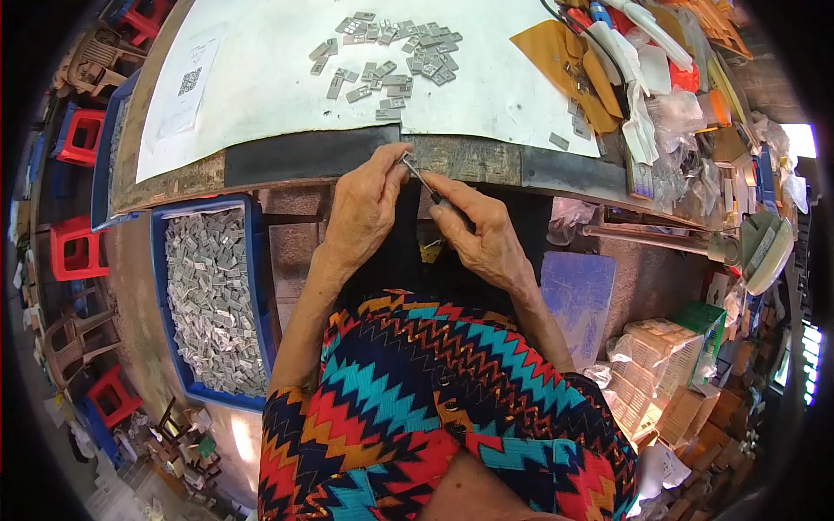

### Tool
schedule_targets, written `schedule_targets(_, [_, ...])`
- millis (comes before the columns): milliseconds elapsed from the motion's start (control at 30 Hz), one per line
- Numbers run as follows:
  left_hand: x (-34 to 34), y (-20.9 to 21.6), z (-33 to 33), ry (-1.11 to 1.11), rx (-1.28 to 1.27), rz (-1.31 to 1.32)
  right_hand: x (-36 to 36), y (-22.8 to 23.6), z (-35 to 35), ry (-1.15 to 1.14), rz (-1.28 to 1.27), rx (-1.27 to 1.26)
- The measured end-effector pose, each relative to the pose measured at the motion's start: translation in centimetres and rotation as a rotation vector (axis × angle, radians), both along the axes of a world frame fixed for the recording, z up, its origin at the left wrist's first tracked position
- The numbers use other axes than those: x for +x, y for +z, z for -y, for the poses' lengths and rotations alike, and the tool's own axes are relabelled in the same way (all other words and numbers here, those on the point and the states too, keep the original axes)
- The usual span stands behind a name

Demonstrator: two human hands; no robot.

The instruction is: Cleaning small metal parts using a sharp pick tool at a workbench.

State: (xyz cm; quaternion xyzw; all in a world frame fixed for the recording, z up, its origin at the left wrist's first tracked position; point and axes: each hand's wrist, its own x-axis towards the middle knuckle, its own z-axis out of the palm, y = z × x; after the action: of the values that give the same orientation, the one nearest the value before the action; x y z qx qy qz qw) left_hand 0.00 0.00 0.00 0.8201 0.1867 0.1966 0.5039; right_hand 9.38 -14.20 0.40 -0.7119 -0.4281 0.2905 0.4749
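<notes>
My left hand (361, 208) is closed at the table's front edge, its thumb and fingers pinching a small grey metal piece (404, 157). Wrapped in my right hand (488, 236) is a hand tool (416, 174) with a thin metal shaft and a dark handle. The shaft's tip meets the piece at my left fingertips; the exact shape of the tip is too small to tell. Beyond my hands, many flat grey metal pieces (430, 62) lie loosely heaped on a white sheet (269, 82) covering the table.
A blue bin (162, 300) full of similar grey pieces stands low at my left. Gloves, plastic bags and an orange-brown sheet (569, 74) clutter the table's right side. A lamp-like fixture on an arm (660, 241) juts in from the right. Red stools (76, 247) stand farther left.
</notes>
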Motion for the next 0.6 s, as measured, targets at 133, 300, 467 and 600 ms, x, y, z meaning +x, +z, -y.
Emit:
schedule_targets(133, [0.1,-0.1,0.2,0.015,0.129,0.042,-0.4,0.1,0.0,-0.056,0.304,0.178])
schedule_targets(300, [0.2,-0.2,0.2,0.017,0.253,0.12,-1.2,1.2,0.1,-0.069,0.534,0.041])
schedule_targets(467, [0.3,-0.2,0.2,0.034,0.347,0.166,-1.6,1.2,0.0,-0.092,0.642,0.086])
schedule_targets(600, [0.0,-0.1,0.1,-0.016,0.33,0.076,-2.0,1.3,0.1,-0.091,0.55,0.029])
